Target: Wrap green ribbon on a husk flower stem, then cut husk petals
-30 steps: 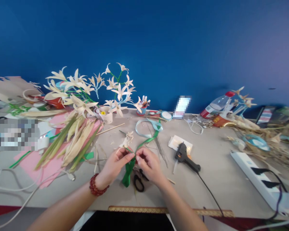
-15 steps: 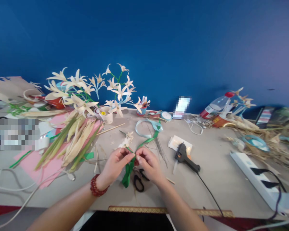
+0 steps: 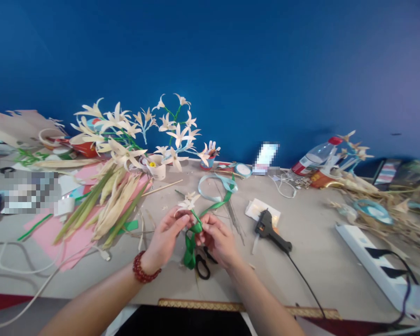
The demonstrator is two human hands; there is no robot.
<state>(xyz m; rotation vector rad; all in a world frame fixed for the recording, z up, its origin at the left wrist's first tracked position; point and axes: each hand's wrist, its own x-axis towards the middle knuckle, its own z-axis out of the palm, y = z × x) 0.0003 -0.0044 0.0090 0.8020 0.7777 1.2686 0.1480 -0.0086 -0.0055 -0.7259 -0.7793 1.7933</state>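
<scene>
A pale handmade flower (image 3: pixel 189 202) with a green-wrapped stem (image 3: pixel 196 218) stands between my hands. My right hand (image 3: pixel 219 237) is closed, pinching that stem below the petals. Just to the left, my left hand (image 3: pixel 170 233), a red bead bracelet on its wrist, has its thumb and fingers drawn together at the green ribbon (image 3: pixel 189 255); their exact hold is partly hidden. The ribbon loops at the stem and hangs toward the table, and another green stretch runs back behind my right hand. Black-handled scissors (image 3: pixel 203 267) lie under my hands.
A black glue gun (image 3: pixel 271 229) lies right, its cord trailing to the front edge. Dried husks (image 3: pixel 117 210) cover pink paper on the left. Finished flowers (image 3: pixel 177 135) stand behind. Thin wires (image 3: pixel 235 215) and light blue ribbon (image 3: pixel 203 186) lie centrally; a power strip (image 3: pixel 367 266) is far right.
The flower has risen and tipped more upright. My left fingers have drawn slightly away from my right ones, and a green ribbon loop now shows between them.
</scene>
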